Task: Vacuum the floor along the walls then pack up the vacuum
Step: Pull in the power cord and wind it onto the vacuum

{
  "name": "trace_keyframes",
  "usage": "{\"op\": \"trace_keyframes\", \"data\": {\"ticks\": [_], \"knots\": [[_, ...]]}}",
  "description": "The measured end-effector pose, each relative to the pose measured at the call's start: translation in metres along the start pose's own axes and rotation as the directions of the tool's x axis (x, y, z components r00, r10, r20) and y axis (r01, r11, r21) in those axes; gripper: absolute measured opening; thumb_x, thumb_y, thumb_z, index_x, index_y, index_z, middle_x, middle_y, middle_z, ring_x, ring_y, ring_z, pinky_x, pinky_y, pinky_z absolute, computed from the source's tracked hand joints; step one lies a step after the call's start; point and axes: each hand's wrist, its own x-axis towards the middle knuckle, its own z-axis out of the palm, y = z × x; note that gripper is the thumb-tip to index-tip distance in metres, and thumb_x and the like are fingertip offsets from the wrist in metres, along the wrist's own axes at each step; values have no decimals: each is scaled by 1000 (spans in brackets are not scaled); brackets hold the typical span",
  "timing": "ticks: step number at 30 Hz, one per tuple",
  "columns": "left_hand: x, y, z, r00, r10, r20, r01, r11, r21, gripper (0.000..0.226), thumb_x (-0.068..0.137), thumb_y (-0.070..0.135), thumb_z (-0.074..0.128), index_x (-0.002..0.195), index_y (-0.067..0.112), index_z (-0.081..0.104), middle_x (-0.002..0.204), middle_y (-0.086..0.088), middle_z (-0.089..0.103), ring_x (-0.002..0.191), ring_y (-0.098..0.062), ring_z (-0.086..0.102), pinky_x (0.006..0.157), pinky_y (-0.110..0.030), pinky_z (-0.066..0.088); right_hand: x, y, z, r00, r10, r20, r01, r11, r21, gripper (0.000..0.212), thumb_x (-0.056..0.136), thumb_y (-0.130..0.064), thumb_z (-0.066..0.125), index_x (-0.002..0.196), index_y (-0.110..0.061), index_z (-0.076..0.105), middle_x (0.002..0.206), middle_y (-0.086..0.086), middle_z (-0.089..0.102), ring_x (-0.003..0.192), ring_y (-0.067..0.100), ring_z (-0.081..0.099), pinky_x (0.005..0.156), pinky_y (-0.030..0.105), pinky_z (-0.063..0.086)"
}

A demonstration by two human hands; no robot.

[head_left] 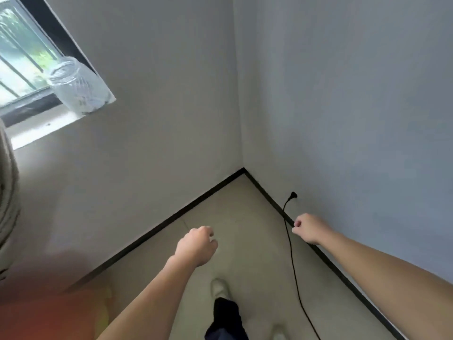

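A black power cord runs across the beige floor along the right wall, up to a black plug in the wall just above the dark skirting board. My right hand hovers just right of the cord below the plug, fingers curled, with the cord passing beside it untouched. My left hand is held out over the floor in a loose fist with nothing in it. The vacuum itself is out of view.
Two pale walls meet in a corner ahead. A window at the upper left has a clear glass jar on its sill. My pale shoe and dark trouser leg are below. A blurred orange shape fills the lower left.
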Motion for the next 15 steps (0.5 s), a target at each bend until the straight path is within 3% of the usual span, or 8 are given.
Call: {"op": "trace_keyframes", "data": {"ticks": [5,8,11,15], "knots": [[121,5,-12,988,122,95,-127,991,45,39,90,34,46,128,24,54,119,-4,61,106,-26,58,77,-30,42,80,-9,12,975,222,-31,-216,969,122,21,94,-25,59,105,-11,71,111,11,71,104,30,65,84,29,48],[174,4,-18,970,179,164,-196,976,96,40,91,34,45,129,23,53,119,-5,61,108,-27,57,77,-31,42,122,-11,27,946,325,12,-320,923,215,28,93,-21,60,104,1,72,106,21,72,100,35,67,85,35,52],[222,6,-26,956,193,220,-224,967,125,38,92,33,44,127,22,54,114,-5,63,103,-28,59,73,-30,42,162,-16,39,925,377,40,-372,881,292,26,92,-21,59,94,1,73,96,20,72,95,34,68,80,34,52],[281,19,-24,942,222,250,-261,956,134,35,93,33,45,125,23,55,113,-8,65,102,-29,60,83,-36,50,223,-8,50,890,447,95,-449,817,363,28,91,-25,57,76,-3,68,76,14,70,80,29,70,65,30,45]]}}
